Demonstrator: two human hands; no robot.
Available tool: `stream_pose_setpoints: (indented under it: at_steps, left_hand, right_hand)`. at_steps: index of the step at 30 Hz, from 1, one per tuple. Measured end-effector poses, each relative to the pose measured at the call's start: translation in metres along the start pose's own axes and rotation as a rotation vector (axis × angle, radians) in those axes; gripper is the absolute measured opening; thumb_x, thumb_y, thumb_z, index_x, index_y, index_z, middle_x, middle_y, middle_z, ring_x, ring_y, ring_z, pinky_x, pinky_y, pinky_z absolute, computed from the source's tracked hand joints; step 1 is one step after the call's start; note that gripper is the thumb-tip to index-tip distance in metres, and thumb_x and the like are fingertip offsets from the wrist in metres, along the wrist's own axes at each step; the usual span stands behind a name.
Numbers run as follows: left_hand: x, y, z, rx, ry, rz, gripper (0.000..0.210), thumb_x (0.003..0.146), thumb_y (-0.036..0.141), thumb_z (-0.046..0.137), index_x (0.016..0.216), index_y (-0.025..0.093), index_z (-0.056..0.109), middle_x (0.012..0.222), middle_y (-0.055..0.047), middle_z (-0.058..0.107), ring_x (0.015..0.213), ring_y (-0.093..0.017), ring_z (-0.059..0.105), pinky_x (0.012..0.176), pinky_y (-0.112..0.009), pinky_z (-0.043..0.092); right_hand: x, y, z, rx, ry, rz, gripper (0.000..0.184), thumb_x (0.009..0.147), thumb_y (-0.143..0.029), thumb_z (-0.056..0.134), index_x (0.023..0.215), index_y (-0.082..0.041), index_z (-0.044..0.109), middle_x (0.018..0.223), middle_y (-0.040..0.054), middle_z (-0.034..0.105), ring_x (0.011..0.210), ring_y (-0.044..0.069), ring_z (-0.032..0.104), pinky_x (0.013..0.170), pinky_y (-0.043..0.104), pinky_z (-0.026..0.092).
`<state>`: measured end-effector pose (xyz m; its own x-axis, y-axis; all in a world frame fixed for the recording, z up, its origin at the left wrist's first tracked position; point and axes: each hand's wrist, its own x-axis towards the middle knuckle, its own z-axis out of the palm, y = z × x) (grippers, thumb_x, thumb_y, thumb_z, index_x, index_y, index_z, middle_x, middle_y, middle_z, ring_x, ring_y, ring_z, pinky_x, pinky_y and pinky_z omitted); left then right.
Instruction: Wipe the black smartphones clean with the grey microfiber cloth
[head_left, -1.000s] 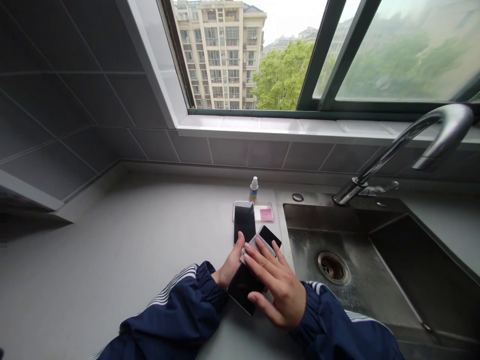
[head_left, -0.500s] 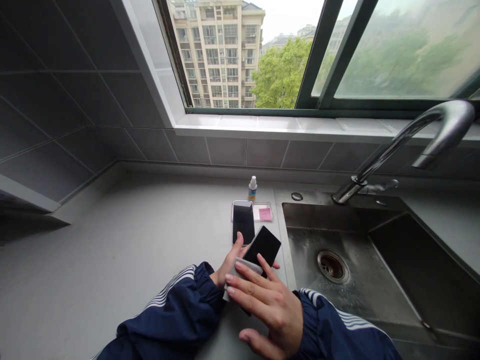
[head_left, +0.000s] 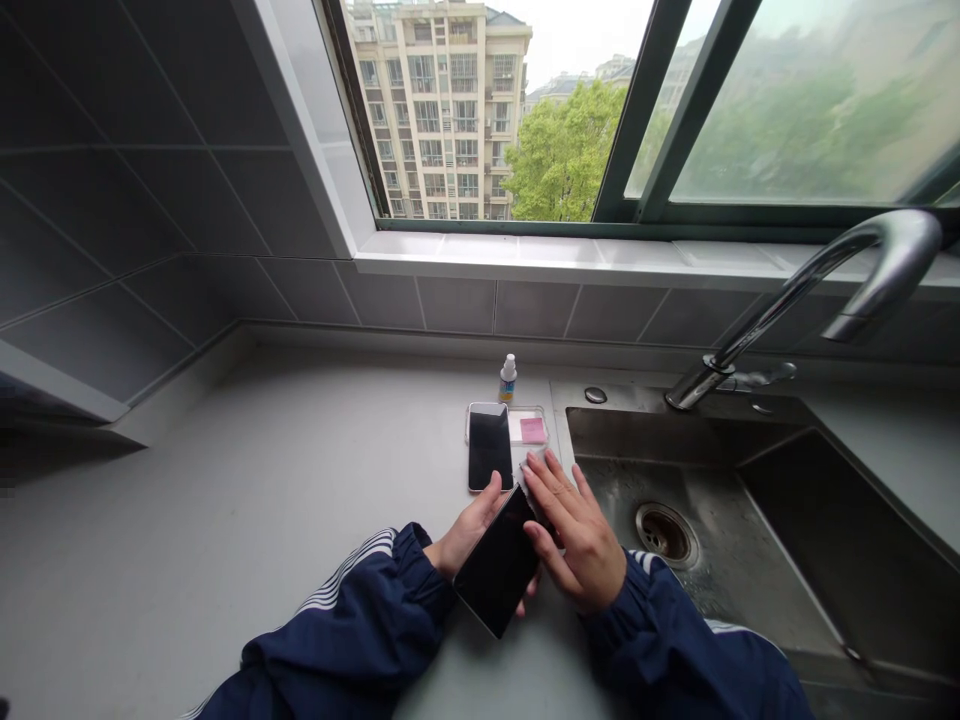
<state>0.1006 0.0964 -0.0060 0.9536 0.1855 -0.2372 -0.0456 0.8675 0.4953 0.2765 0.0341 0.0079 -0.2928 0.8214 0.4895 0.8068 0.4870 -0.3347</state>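
Observation:
My left hand [head_left: 463, 538] is wrapped round a black smartphone [head_left: 495, 568] from below, its thumb along the side edge and its fingertips showing at the opposite side. The phone is tilted, dark screen up. Over its far end lies my right hand [head_left: 583, 545], pressing a small grey cloth [head_left: 522, 474] there under its fingers; most of the cloth is hidden. Just beyond my hands, a second smartphone [head_left: 490, 448] rests on the counter, partly over a clear phone case [head_left: 541, 411]. A pink paper note [head_left: 533, 431] is at the case. Behind them stands a small white-capped bottle [head_left: 508, 382].
To the right is a steel sink [head_left: 600, 440] with a drain [head_left: 666, 533] and a chrome faucet [head_left: 780, 300] arching over it. The grey counter [head_left: 315, 480] stretches left to the tiled wall [head_left: 457, 303]. An open window [head_left: 487, 110] is above.
My right hand has slid the cloth from the phone's near end to its far end, uncovering the near part of the screen. The phone has shifted nearer to me.

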Motion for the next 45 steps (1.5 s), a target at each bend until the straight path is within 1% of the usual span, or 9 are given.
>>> stream_pose_setpoints:
  at_steps: [6,12,17,19,25,29,36,40,45]
  left_hand:
    - [0.003,0.001,0.006,-0.176,0.117,0.269,0.08,0.091,0.07,0.018,0.131,0.011,0.055,0.089,-0.012,0.071,0.073,-0.02,0.068,0.076,-0.032,0.05]
    - [0.0,0.002,0.006,-0.261,0.208,0.141,0.089,0.085,0.078,0.024,0.115,0.004,0.065,0.069,-0.01,0.07,0.064,-0.018,0.067,0.069,-0.026,0.049]
    - [-0.001,0.003,0.009,-0.127,0.209,0.207,0.098,0.083,0.08,0.015,0.119,0.002,0.062,0.088,-0.021,0.073,0.084,-0.028,0.071,0.081,-0.037,0.05]
    - [-0.001,0.003,0.009,-0.132,0.2,0.206,0.097,0.083,0.08,0.017,0.119,0.002,0.062,0.09,-0.022,0.072,0.085,-0.029,0.071,0.081,-0.037,0.05]
    - [0.0,0.0,0.002,-0.309,0.182,0.201,0.077,0.087,0.073,0.032,0.113,0.008,0.065,0.072,-0.009,0.069,0.068,-0.018,0.067,0.073,-0.027,0.049]
    - [0.002,-0.001,0.003,-0.219,0.095,0.266,0.081,0.09,0.071,0.021,0.132,0.01,0.054,0.092,-0.014,0.071,0.079,-0.023,0.069,0.081,-0.034,0.05]
    - [-0.002,0.0,0.003,-0.093,-0.063,0.151,0.087,0.083,0.079,0.01,0.15,0.027,0.029,0.099,-0.015,0.07,0.065,-0.03,0.069,0.057,-0.043,0.053]
    - [-0.002,0.0,0.003,-0.121,-0.025,0.181,0.086,0.085,0.077,0.014,0.15,0.024,0.031,0.107,-0.016,0.069,0.071,-0.029,0.07,0.068,-0.044,0.053]
    - [0.001,0.002,0.005,-0.232,0.101,0.332,0.084,0.091,0.07,0.02,0.14,0.007,0.046,0.105,-0.019,0.07,0.094,-0.025,0.069,0.09,-0.035,0.047]
  right_hand:
    - [-0.002,-0.012,0.0,0.028,-0.082,-0.135,0.061,0.094,-0.032,0.05,0.149,-0.012,0.033,0.154,0.0137,0.036,0.147,0.034,0.021,0.117,0.061,0.016]
    - [-0.007,-0.035,-0.002,0.122,-0.146,-0.309,0.063,0.091,-0.041,0.052,0.145,-0.011,0.039,0.152,0.0114,0.04,0.146,0.036,0.023,0.118,0.064,0.007]
    - [-0.008,-0.044,-0.005,0.151,-0.184,-0.394,0.064,0.09,-0.042,0.049,0.145,-0.012,0.039,0.15,0.0093,0.042,0.146,0.033,0.024,0.119,0.062,0.004]
    - [-0.008,-0.044,-0.005,0.151,-0.182,-0.392,0.064,0.091,-0.042,0.048,0.146,-0.011,0.038,0.151,0.0105,0.041,0.146,0.032,0.026,0.12,0.06,0.005]
    - [-0.005,-0.032,0.0,0.057,-0.132,-0.213,0.059,0.097,-0.036,0.044,0.149,-0.011,0.032,0.155,0.0139,0.033,0.146,0.03,0.025,0.12,0.056,0.01]
    - [-0.003,-0.017,0.002,-0.019,-0.103,-0.119,0.06,0.098,-0.032,0.042,0.152,-0.011,0.026,0.157,0.0142,0.028,0.147,0.031,0.022,0.119,0.056,0.016]
    - [-0.001,-0.004,0.005,-0.048,0.013,0.053,0.055,0.099,-0.03,0.039,0.151,-0.015,0.029,0.156,0.0128,0.031,0.147,0.03,0.025,0.116,0.055,0.025]
    - [-0.003,-0.008,0.006,-0.02,0.005,0.027,0.058,0.098,-0.031,0.041,0.152,-0.013,0.028,0.156,0.0134,0.03,0.148,0.032,0.019,0.116,0.057,0.023]
    - [-0.006,-0.028,0.002,0.038,-0.106,-0.172,0.063,0.096,-0.039,0.047,0.15,-0.01,0.031,0.156,0.0139,0.032,0.147,0.034,0.02,0.118,0.059,0.016]
